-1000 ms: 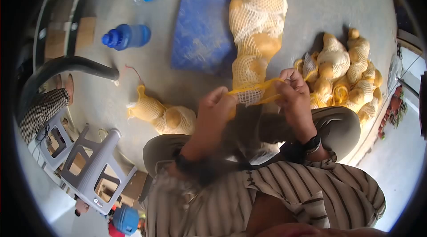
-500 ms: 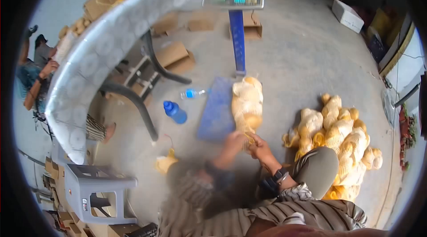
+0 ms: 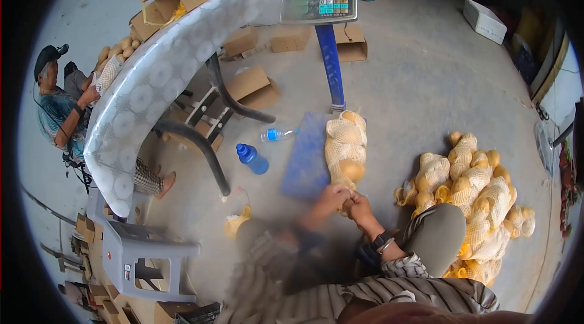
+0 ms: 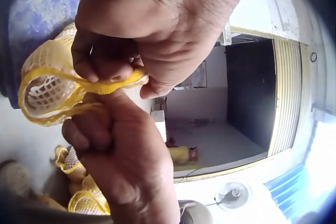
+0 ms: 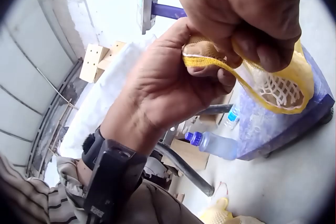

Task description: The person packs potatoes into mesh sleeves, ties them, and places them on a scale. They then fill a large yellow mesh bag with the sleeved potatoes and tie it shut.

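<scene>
A long net bag (image 3: 345,144) with a yellow rim stands upright on the floor. It holds large, round tan produce in white netting. My left hand (image 3: 325,207) and right hand (image 3: 363,209) meet at its near, top end. In the left wrist view, both hands pinch the yellow rim (image 4: 105,86), the left hand (image 4: 157,24) above and the right (image 4: 134,166) below. The rim is drawn flat between the fingers, while a loop of the mouth (image 5: 286,109) gapes beyond them in the right wrist view.
Filled net bags (image 3: 480,196) are heaped at my right. A blue scale platform (image 3: 304,156) lies beside the bag, with a blue bottle (image 3: 252,160) and a clear bottle (image 3: 275,135) to its left. A grey stool (image 3: 149,257) and a covered table (image 3: 143,87) stand left, with a person behind the table.
My head view has swung up, bringing the table and scale display into sight. My hands, apart on the stretched rim a second ago, have come together at it.
</scene>
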A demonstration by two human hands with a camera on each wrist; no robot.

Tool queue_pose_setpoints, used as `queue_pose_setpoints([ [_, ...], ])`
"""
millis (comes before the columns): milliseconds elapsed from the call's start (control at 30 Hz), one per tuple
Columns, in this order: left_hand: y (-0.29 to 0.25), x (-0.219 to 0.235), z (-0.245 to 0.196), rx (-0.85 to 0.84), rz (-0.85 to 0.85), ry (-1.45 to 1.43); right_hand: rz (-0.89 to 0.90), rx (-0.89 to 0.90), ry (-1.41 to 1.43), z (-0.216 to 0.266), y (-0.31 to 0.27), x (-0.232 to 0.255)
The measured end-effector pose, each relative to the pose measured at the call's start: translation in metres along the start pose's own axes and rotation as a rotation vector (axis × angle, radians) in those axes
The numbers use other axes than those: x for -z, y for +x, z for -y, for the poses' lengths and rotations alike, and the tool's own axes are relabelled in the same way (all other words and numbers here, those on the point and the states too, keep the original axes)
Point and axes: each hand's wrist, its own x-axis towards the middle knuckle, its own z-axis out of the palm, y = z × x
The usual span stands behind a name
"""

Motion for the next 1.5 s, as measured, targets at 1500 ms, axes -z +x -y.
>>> queue_pose_setpoints([
  [1500,0.288,0.155,0.234,0.111,-0.676,0.32,-0.07,-0.244,-0.023,0.019,0.008,-0.019],
])
